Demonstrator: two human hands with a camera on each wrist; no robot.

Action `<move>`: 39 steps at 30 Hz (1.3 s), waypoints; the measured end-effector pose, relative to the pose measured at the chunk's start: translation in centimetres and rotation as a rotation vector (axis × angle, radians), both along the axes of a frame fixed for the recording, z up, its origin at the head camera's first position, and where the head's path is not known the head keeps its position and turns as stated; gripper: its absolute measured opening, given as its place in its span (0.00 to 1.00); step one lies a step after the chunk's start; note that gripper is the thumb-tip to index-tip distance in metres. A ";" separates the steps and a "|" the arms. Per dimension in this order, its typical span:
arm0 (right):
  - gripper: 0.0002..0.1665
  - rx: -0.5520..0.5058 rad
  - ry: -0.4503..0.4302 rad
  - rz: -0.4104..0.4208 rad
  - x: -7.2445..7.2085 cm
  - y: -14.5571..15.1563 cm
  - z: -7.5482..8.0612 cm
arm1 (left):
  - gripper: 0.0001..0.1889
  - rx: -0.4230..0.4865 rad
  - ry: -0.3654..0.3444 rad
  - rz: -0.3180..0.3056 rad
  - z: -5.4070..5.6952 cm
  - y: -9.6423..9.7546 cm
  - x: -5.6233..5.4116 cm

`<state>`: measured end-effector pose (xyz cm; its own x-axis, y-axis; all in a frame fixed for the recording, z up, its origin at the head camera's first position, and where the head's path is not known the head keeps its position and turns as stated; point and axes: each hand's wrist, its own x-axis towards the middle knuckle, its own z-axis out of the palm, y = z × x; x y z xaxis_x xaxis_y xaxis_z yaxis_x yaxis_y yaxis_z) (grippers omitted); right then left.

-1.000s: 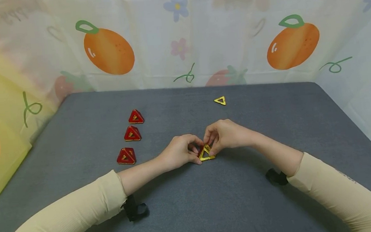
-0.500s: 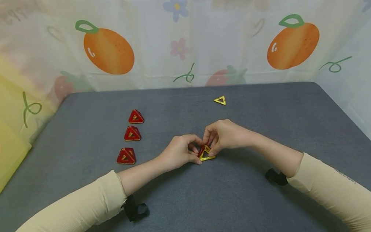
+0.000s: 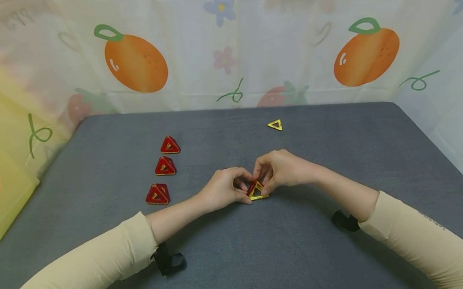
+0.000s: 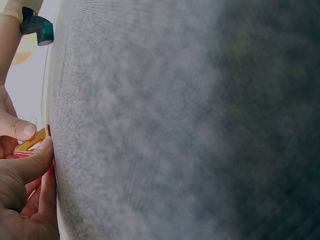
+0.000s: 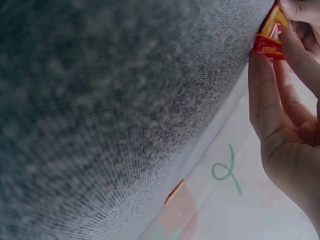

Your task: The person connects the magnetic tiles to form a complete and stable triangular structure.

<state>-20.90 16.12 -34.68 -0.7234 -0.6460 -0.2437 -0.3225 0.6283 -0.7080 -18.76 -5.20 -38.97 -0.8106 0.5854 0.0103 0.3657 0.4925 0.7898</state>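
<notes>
At mid-table both hands hold a small pyramid of triangular tiles, its front a yellow frame with an open middle and its left side red. My left hand pinches its left side, thumb low at the front corner. From the right, my right hand grips the opposite side with thumb and fingers near the top. The left wrist view shows the yellow tile edge between the fingers of both hands. A red side shows in the right wrist view. Fingers hide the back of the pyramid.
Three red pyramids, the far one, the middle one and the near one, stand in a row left of the hands. A loose yellow triangular tile lies flat near the far edge of the grey table. A printed curtain hangs behind.
Both hands keep nearly the same place and hold. The right hand's fingers shift very slightly at the pyramid. The other pieces stay where they were.
</notes>
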 end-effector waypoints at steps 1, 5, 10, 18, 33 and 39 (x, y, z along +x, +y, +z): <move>0.19 0.001 0.001 0.000 0.0 0.0 0.0 | 0.24 0.001 -0.002 0.003 0.0 0.0 0.0; 0.19 0.008 0.012 0.007 0.0 0.0 0.1 | 0.24 0.000 -0.001 0.003 -0.2 0.0 -0.1; 0.20 0.022 0.021 0.009 -0.1 0.0 0.0 | 0.24 0.010 -0.008 -0.003 -0.2 0.0 -0.2; 0.23 0.035 -0.013 0.041 -0.4 0.3 0.3 | 0.24 0.017 -0.014 -0.005 -0.1 -0.1 -0.1; 0.24 0.076 0.014 -0.072 -4.5 3.4 1.7 | 0.24 -0.004 -0.020 -0.019 0.0 -0.1 -0.3; 0.24 0.016 0.064 -0.270 -6.9 4.4 1.9 | 0.24 -0.004 -0.023 -0.015 -0.1 -0.1 -0.1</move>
<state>-27.83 20.50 -32.78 -0.8834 -0.4236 -0.2005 -0.1854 0.7089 -0.6805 -18.90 -5.32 -39.04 -0.8020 0.5973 -0.0112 0.3543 0.4907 0.7961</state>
